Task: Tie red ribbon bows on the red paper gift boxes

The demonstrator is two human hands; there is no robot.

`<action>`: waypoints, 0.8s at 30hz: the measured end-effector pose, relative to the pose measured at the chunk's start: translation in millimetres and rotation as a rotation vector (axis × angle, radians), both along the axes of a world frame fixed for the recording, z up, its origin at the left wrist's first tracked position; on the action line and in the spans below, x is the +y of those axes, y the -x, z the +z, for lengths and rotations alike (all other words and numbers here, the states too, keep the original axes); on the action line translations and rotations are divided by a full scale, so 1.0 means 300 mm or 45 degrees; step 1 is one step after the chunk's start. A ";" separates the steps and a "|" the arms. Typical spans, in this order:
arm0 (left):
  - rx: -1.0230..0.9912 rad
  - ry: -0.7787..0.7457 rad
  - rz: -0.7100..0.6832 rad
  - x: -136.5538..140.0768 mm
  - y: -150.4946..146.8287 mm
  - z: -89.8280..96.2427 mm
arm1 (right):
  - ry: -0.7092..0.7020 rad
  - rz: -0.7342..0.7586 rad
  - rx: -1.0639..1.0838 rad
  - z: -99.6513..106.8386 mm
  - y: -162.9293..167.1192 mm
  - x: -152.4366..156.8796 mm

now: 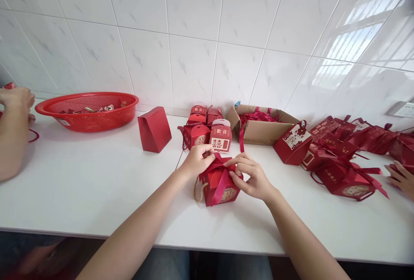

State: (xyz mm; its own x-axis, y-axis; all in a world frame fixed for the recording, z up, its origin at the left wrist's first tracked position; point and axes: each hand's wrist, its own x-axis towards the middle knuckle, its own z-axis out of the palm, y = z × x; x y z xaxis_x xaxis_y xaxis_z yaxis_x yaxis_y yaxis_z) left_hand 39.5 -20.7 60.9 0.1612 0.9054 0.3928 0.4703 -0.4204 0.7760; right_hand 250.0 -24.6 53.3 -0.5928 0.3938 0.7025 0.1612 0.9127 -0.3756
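In front of me on the white table stands a red gift box (211, 188) with a gold pattern on its front. A dark red satin ribbon (222, 185) is tied in a bow on its top, and one tail hangs down the front. My left hand (198, 160) pinches the bow's left side between thumb and fingers. On the opposite side, my right hand (252, 175) has its thumb and fingertips closed on the ribbon's right part. A twisted gold cord (195, 188) dangles at the box's left side. The exact finger contact at the knot is partly hidden.
Behind stand several small red boxes (196, 135) and an open carton (268, 135) of red ribbons. A plain red box (154, 130) and red basket (87, 116) are leftward. Ribboned boxes (346, 178) crowd the right. Other people's hands (16, 99) show at both edges.
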 end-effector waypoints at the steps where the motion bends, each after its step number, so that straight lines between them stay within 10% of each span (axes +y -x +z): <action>1: 0.004 -0.001 0.004 0.002 0.001 -0.001 | -0.009 0.002 -0.002 -0.002 -0.001 0.002; 24: 0.227 -0.169 0.234 0.007 -0.007 -0.009 | -0.098 -0.016 -0.240 0.005 0.013 -0.002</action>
State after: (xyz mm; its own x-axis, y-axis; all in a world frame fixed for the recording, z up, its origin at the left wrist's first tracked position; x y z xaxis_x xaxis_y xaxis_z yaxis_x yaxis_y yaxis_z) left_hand 41.7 -18.6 58.2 0.0767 0.8682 0.4902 0.6721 -0.4082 0.6178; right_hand 246.0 -25.3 54.9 -0.7120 0.3513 0.6079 0.2332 0.9350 -0.2673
